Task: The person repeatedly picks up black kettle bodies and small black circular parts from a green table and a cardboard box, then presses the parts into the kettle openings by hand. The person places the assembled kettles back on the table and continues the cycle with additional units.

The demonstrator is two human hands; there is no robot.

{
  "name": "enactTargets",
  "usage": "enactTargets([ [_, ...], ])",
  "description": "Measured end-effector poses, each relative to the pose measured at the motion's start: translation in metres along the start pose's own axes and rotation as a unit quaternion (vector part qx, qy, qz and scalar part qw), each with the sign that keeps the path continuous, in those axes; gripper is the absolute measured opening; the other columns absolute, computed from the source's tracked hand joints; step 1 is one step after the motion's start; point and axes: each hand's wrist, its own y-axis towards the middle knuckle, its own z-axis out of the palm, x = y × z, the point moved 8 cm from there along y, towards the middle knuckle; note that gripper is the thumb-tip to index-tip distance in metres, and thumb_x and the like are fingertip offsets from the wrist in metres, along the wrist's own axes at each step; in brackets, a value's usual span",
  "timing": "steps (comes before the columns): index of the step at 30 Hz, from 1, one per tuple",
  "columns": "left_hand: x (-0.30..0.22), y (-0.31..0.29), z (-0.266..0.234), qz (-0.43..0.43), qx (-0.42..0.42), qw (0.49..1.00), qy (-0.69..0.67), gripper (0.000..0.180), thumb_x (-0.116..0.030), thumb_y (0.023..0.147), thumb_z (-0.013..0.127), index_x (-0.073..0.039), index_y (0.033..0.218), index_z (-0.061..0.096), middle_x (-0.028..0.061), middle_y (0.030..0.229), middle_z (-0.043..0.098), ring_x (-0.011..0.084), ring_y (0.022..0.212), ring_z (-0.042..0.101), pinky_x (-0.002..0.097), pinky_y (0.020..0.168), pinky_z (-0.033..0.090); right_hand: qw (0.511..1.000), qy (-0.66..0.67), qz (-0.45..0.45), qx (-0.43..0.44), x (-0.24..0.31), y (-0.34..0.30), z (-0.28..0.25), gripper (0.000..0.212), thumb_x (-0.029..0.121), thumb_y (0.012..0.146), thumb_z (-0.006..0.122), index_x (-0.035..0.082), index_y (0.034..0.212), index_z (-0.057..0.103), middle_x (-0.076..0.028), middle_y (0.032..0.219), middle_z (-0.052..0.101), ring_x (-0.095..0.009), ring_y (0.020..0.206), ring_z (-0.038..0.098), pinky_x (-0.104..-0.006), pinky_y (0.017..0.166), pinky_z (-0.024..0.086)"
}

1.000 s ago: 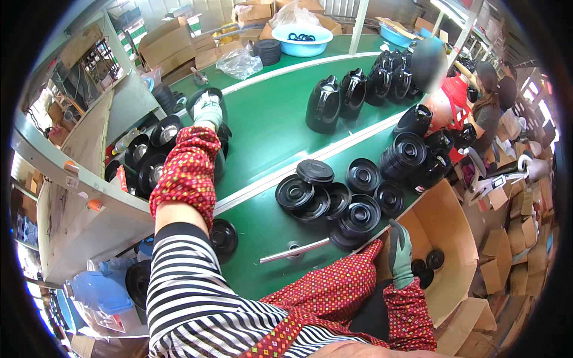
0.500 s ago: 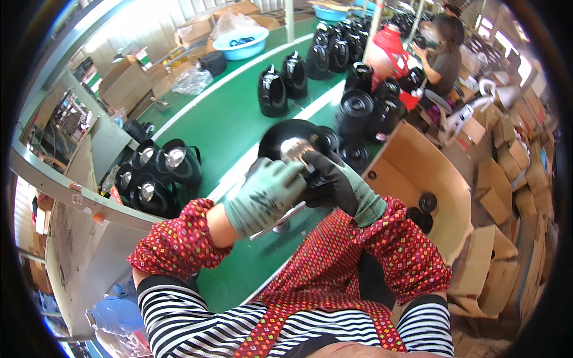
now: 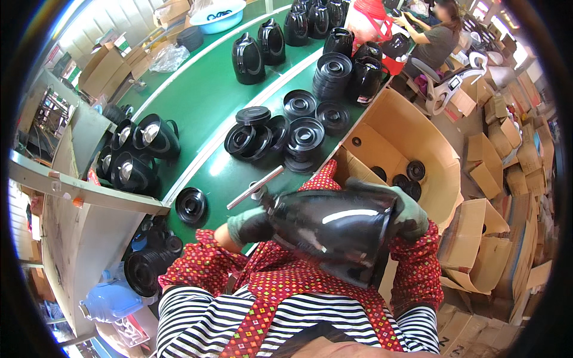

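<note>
A glossy black thermos jug (image 3: pixel 334 230) lies sideways in the air in front of my apron, between both hands. My left hand (image 3: pixel 252 225), in a grey-green glove with dark fingers, is closed around its narrow left end. My right hand (image 3: pixel 409 212), gloved alike, grips the wide right end; most of its fingers are behind the jug. Just beyond the narrow end, a metal bar (image 3: pixel 255 187) stands out over the green table (image 3: pixel 203 119). Several black ring-shaped lids (image 3: pixel 305 136) lie and stack beyond the jug.
Black jugs with silvery insides (image 3: pixel 125 170) lie at the left. Others stand upright (image 3: pixel 248 59) farther back. A cardboard box (image 3: pixel 439 161) holding black round parts is at the right. A blue basin (image 3: pixel 218 18) sits at the back. A co-worker (image 3: pixel 439 36) sits far right.
The jug, earlier with its silvery inside facing up, is now turned on its side and nearer my body. My hands have moved apart to its two ends. The view has shifted.
</note>
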Motion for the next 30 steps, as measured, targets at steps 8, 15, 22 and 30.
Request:
enactTargets([
  [8, 0.047, 0.03, 0.023, -0.047, 0.081, 0.974, -0.204, 0.065, -0.023, 0.103, 0.071, -0.003, 0.159, 0.044, 0.0122, 0.157, 0.053, 0.0297, 0.134, 0.059, 0.047, 0.117, 0.046, 0.984, -0.082, 0.139, 0.073, -0.026, 0.073, 0.002, 0.101, 0.002, 0.066, 0.093, -0.005, 0.156, 0.05, -0.014, 0.15, 0.063, -0.018, 0.135, 0.058, -0.036, 0.119, 0.043],
  [15, 0.027, 0.002, -0.014, -0.036, -0.019, 0.979, -0.201, 0.063, -0.025, 0.102, 0.071, -0.002, 0.156, 0.047, 0.0134, 0.155, 0.055, 0.0304, 0.136, 0.058, 0.0479, 0.118, 0.044, 0.832, -0.361, 0.11, -0.407, -0.087, 0.142, -0.201, 0.106, 0.075, 0.088, 0.072, -0.006, 0.153, 0.05, -0.018, 0.14, 0.066, -0.029, 0.121, 0.068, -0.0381, 0.105, 0.053],
  [22, 0.003, -0.032, -0.054, 0.006, -0.148, 0.976, -0.161, 0.061, -0.027, 0.102, 0.072, -0.002, 0.153, 0.05, 0.0146, 0.152, 0.058, 0.0311, 0.137, 0.057, 0.0488, 0.12, 0.043, 0.686, -0.547, 0.115, -0.466, -0.097, 0.171, -0.222, 0.039, 0.04, 0.1, 0.062, 0.009, 0.119, 0.076, -0.023, 0.113, 0.076, -0.042, 0.111, 0.072, -0.049, 0.094, 0.057],
  [30, -0.058, 0.012, -0.056, 0.124, -0.281, 0.941, 0.139, 0.059, -0.031, 0.102, 0.07, 0.0, 0.15, 0.053, 0.0186, 0.15, 0.059, 0.0327, 0.138, 0.058, 0.0511, 0.12, 0.042, 0.848, -0.208, -0.163, -0.46, -0.054, 0.082, -0.105, 0.032, 0.017, 0.103, 0.073, -0.005, 0.126, 0.071, -0.009, 0.114, 0.076, -0.014, 0.106, 0.068, -0.0293, 0.096, 0.055],
])
